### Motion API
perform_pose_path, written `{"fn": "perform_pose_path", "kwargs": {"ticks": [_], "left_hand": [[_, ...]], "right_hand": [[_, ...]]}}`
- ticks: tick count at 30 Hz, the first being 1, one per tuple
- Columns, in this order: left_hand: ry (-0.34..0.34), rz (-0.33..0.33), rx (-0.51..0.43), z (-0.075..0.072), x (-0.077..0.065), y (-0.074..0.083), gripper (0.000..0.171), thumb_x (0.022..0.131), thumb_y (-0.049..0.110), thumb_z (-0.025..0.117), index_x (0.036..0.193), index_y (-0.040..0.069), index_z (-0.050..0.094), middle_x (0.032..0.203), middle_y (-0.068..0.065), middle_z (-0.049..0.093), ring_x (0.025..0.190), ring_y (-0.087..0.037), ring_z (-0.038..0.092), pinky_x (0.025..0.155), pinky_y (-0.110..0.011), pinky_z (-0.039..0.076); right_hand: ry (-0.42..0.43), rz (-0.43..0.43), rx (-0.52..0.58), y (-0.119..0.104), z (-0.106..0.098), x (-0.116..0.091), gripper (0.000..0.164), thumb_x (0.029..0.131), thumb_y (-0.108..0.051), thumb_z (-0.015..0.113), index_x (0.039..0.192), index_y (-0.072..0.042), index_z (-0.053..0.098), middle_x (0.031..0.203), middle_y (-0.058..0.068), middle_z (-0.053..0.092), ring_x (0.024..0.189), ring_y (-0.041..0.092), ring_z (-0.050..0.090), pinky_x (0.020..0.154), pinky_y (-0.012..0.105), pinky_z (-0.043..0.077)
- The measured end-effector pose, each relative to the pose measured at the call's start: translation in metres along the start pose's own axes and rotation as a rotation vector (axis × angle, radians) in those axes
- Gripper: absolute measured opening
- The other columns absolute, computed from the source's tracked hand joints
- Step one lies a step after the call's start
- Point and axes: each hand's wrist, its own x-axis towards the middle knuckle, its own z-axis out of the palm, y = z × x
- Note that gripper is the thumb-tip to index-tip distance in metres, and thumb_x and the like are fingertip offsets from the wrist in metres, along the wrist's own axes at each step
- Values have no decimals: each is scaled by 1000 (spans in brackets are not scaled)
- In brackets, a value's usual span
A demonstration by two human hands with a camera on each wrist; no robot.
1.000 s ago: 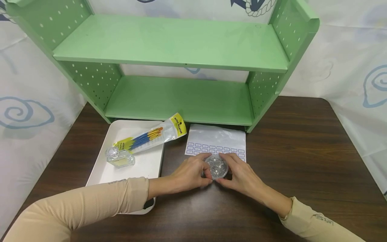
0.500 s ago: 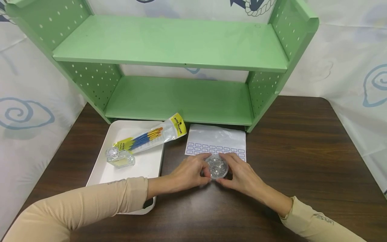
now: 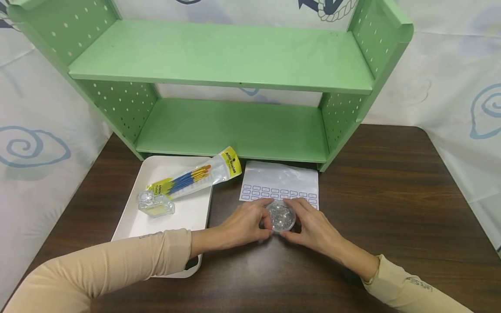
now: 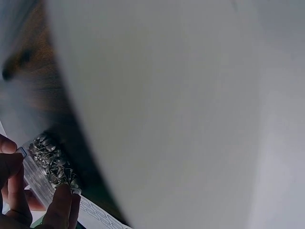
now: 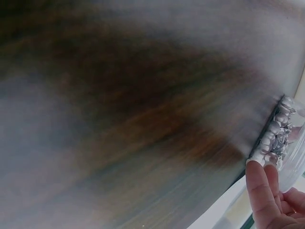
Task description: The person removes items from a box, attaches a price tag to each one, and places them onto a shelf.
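A clear round tub of silver thumbtacks (image 3: 280,216) stands on the table in the head view, held between both hands. My left hand (image 3: 246,222) grips its left side, with thumb and fingers curled round the rim. Opposite, my right hand (image 3: 313,224) holds the right side, thumb at the near edge and fingers at the far edge. In the left wrist view the metal tacks (image 4: 53,161) show through the clear wall. Fingers (image 5: 259,188) of the right hand touch the tub low down in the right wrist view. Behind the tub lies a sheet of printed labels (image 3: 280,178), partly covered by the hands.
To the left, a white tray (image 3: 192,219) holds a glass bottle (image 3: 156,205) and a pack of artist brushes (image 3: 192,177) that overhangs its right edge. A green shelf unit (image 3: 231,126) stands at the back. Dark wooden table (image 3: 403,204) extends to the right.
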Motion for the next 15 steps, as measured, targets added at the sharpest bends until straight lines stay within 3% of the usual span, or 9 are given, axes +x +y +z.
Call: {"fn": "perform_pose_path", "kwargs": {"ticks": [15], "left_hand": [[9,8,-10,0,0,-2,15,77,3,81,68,10,71,144,-24,61,128,-37,65,99,-46,57]], "right_hand": [[-13,12,-4,1,2,0,69,74,-18,92,131,4,60,115,17,67,87,18,64,70,32,59]]}}
